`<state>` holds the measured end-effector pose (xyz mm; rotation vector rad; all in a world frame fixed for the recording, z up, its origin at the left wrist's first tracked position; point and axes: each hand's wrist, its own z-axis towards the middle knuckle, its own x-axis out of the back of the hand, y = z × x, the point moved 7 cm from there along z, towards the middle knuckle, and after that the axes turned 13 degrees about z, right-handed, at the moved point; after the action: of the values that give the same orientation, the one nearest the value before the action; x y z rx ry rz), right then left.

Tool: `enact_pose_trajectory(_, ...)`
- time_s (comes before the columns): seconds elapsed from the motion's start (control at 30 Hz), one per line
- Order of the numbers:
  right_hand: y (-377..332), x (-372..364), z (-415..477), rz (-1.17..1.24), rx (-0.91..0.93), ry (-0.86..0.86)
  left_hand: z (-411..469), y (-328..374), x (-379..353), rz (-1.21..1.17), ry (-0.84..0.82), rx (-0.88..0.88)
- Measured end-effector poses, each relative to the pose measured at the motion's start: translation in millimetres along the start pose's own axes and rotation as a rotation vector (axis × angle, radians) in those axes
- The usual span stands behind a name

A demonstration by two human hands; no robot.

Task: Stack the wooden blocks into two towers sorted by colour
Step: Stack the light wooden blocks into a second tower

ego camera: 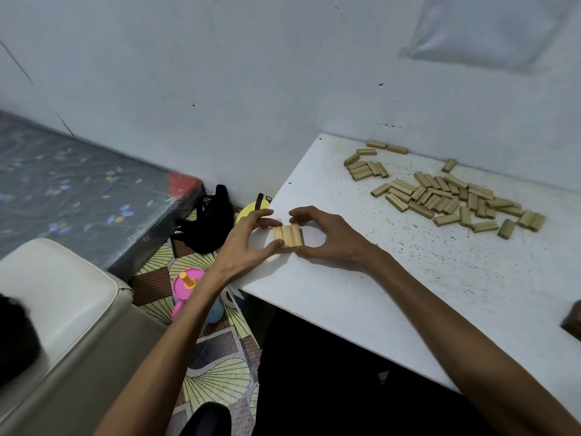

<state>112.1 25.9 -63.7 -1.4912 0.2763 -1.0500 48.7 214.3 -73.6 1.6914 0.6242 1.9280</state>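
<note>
Blocks: row of 3 blocks (287, 236) lying flat, side by side and touching, long sides together, on the white table (377, 309) near its left corner. Can't tell if another layer sits under them.

Left hand (248, 243) curls round the row from the left: thumb against the near ends, index finger reaching over to the far ends. Right hand (327, 237) mirrors it from the right, thumb at the near ends and index finger at the far ends. Both hands pinch the row between thumb and fingers. The 2 index fingertips are close together above the row but apart.

Loose pile (456, 196) of blocks further back right on the table, scattered flat at mixed angles, many touching or overlapping. Small cluster (366, 168) sits left of it, closer to the wall (283, 73), with 2 blocks (386, 147) end to end just behind it. Pile is well apart from the hands. Row looks paler than the pile, but that could be lighting, so can't tell colours reliably.

Off the table, left side: patterned mattress (63, 190), black bag (207, 225) on the floor, pink toy (187, 281) with an orange peg, cream cushion (63, 294) in the near-left corner. Brown object (573, 319) is cut off at the right edge; can't identify it.
</note>
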Motion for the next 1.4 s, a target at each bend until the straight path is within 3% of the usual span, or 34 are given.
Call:
enact_pose_trajectory(0.27,-0.1,0.4,-0.5,-0.014,0.018,-0.004,-2.3,-3.2,-0.4,-0.032,-0.059,-0.016)
enact_pose_trajectory(1.4,-0.2,-3.0,-4.9,0.031,-0.009,0.053,4.2,-4.4,-4.0,0.112,0.050,-0.087)
